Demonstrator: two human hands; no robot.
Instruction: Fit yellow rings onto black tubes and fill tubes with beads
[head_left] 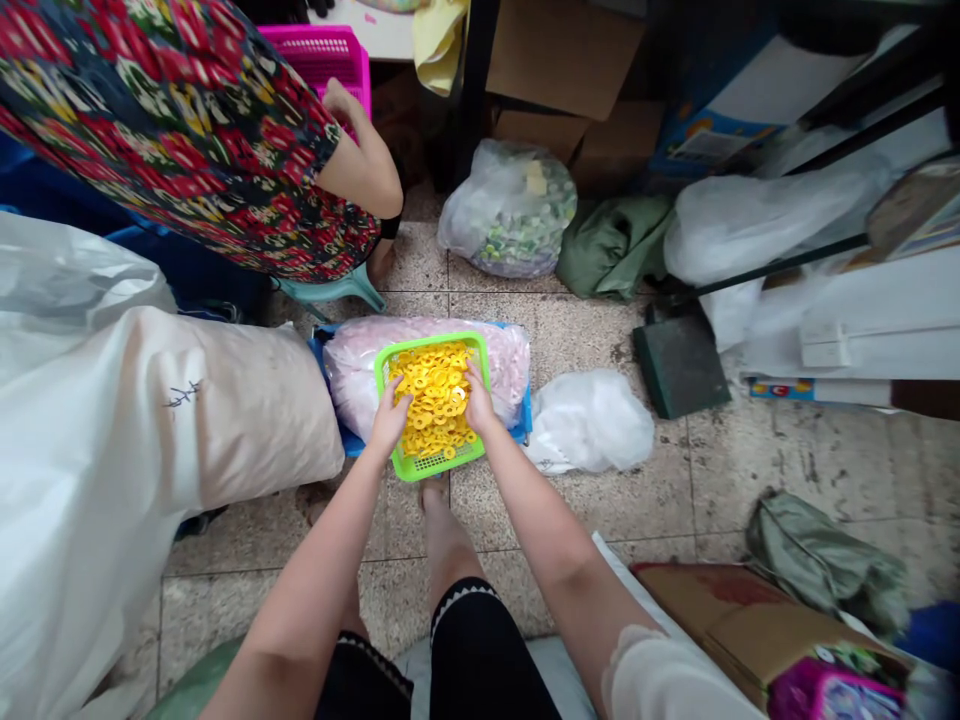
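Note:
A bright green plastic basket [409, 468] full of small yellow ring-shaped pieces [435, 390] is in the middle of the view. My left hand [390, 418] grips its left side, thumb over the rim against the pieces. On the opposite side my right hand [478, 402] holds the right edge, fingers partly hidden among the yellow pieces. Beneath the basket lies a large clear bag of pale pink pieces [352, 360], resting in a blue tray or crate [525, 415]. Whether the basket touches the bag, I cannot tell.
A person in a flowered shirt [187, 150] sits on a light blue stool [337, 288], a hand at a pink basket [360, 60]. Large white sacks [247, 410] stand left. Around the floor are a bag of green pieces [517, 215], a white plastic bag [592, 420] and cardboard boxes [720, 610].

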